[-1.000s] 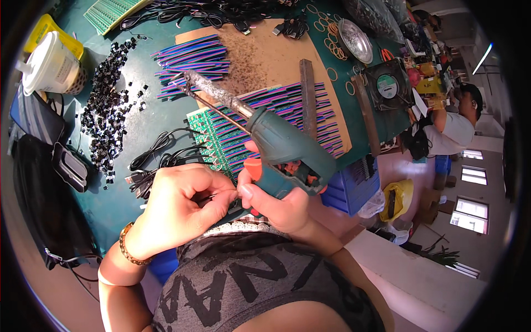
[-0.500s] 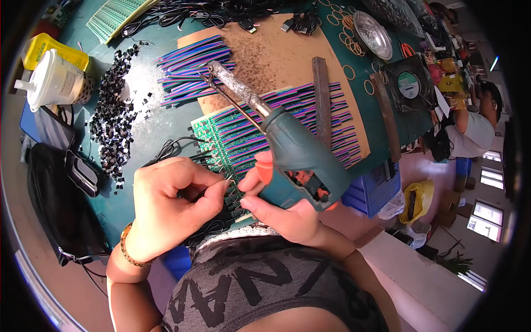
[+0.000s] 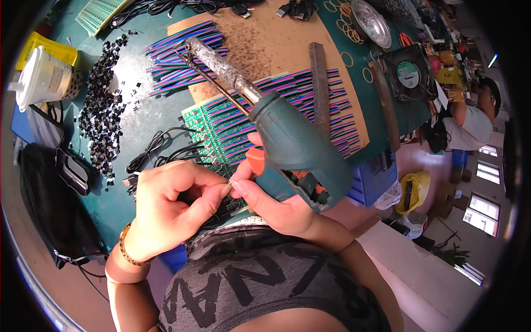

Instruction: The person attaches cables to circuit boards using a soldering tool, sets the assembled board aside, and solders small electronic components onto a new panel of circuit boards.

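Behind the soldering gun (image 3: 298, 149), a bar (image 3: 319, 83)

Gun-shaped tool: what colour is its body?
The gun-shaped tool has a dark teal-green body, seen best in the head view.

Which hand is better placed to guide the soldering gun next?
Probably the right hand: it holds the green soldering gun, with the orange trigger within its grasp. The left hand is close beside it, seemingly pinching a thin piece too small to identify, so it looks less free.
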`<act>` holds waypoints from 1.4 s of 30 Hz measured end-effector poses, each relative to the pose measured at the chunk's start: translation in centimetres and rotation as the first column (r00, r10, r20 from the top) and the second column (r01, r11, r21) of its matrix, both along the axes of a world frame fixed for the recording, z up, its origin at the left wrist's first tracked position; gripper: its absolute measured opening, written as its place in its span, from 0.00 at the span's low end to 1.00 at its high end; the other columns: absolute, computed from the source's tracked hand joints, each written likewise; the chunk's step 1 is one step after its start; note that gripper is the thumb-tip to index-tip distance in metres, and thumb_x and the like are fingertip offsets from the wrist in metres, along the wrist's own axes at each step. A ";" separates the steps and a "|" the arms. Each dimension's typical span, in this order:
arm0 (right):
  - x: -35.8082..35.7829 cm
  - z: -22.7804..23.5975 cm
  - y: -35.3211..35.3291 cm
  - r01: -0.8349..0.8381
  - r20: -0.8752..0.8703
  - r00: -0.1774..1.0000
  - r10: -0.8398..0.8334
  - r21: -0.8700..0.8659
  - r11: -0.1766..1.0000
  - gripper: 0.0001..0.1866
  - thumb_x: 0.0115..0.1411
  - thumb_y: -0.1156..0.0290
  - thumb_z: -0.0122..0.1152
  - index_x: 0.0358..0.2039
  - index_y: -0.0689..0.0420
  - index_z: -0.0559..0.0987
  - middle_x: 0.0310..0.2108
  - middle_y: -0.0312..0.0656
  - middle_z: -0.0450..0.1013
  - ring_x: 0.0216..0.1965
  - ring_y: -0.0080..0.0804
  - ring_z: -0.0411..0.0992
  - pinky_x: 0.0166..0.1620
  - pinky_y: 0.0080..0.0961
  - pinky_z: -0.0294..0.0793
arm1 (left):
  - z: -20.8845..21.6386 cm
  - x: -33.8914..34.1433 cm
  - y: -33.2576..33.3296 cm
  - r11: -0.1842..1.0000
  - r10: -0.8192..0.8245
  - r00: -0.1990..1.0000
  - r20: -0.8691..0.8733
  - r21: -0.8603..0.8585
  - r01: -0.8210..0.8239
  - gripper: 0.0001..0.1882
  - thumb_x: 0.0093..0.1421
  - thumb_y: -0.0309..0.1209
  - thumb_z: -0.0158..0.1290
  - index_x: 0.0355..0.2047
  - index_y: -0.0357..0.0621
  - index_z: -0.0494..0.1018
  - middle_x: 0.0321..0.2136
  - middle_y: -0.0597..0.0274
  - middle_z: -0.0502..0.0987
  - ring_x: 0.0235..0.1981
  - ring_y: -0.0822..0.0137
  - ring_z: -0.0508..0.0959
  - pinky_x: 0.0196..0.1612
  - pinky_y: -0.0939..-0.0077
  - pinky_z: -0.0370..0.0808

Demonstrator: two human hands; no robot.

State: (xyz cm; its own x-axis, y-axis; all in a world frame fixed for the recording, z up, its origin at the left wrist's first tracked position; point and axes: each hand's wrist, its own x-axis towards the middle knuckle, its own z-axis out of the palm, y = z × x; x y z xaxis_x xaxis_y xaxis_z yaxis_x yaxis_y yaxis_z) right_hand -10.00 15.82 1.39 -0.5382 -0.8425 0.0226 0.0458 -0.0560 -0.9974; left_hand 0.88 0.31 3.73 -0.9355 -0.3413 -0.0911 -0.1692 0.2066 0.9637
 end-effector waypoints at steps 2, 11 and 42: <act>0.1 0.0 0.0 0.002 0.110 0.994 0.000 -0.014 1.000 0.29 0.55 0.86 0.56 0.56 0.62 0.58 0.30 0.44 0.72 0.30 0.27 0.73 0.35 0.22 0.75 | 0.3 0.1 -0.1 0.998 0.008 0.996 0.089 0.063 -0.014 0.02 0.51 0.20 0.59 0.26 0.36 0.77 0.19 0.65 0.75 0.17 0.78 0.71 0.20 0.84 0.66; 1.1 -0.1 0.3 0.204 0.435 0.883 -0.174 -0.021 0.979 0.28 0.54 0.87 0.55 0.53 0.59 0.56 0.28 0.45 0.71 0.27 0.29 0.72 0.33 0.26 0.75 | 2.1 -0.1 -1.1 0.954 -0.002 0.997 -0.074 -0.299 -0.020 0.05 0.46 0.20 0.60 0.22 0.37 0.73 0.18 0.66 0.71 0.17 0.75 0.66 0.20 0.82 0.61; 0.9 -1.4 6.2 -0.077 -0.181 0.976 0.121 0.232 0.970 0.02 0.53 0.78 0.57 0.27 0.62 0.75 0.24 0.38 0.72 0.25 0.24 0.70 0.30 0.20 0.69 | -3.1 -4.3 -5.1 0.970 0.120 0.950 0.289 -0.236 -0.050 0.06 0.43 0.25 0.58 0.19 0.35 0.73 0.14 0.61 0.73 0.16 0.77 0.72 0.23 0.80 0.70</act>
